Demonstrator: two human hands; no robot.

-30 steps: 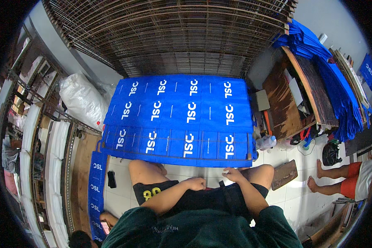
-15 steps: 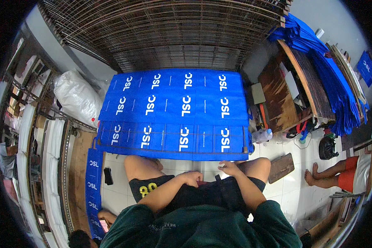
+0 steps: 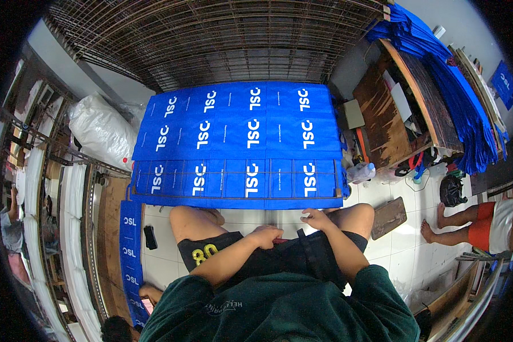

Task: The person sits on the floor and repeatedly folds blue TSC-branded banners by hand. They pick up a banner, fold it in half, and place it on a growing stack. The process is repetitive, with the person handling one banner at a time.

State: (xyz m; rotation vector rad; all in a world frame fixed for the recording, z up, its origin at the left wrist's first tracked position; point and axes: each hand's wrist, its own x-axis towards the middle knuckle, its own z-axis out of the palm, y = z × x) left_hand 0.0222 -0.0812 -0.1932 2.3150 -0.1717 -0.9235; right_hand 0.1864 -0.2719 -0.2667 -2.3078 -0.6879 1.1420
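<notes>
Beneath the wire rack (image 3: 222, 48) filling the frame's top, the blue printed fabric panels (image 3: 228, 139) at centre look light and floppy, likely best held by two corners, with the right hand (image 3: 318, 220) loosely spread and the left hand (image 3: 264, 236) curled, its contents unclear.

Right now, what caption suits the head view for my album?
Left hand and right hand near black shorts, blue printed sheets ahead.

- Light: moderate, diffuse; source outside the frame.
- Floor (image 3: 396, 256): pale, among the brightest areas.
- Cloth (image 3: 228, 117): fairly evenly lit; smallest print unresolved.
- Rack (image 3: 222, 43): dim, shadowed between wires.
- Bag (image 3: 100, 131): whitish glints on plastic.
- Shirt (image 3: 279, 313): dark, fold detail weak.
- Distortion: rack, left shelves (image 3: 77, 239) bow toward rim; corners black.
- Focus: centre reasonably sharp, outer margins softer.
</notes>
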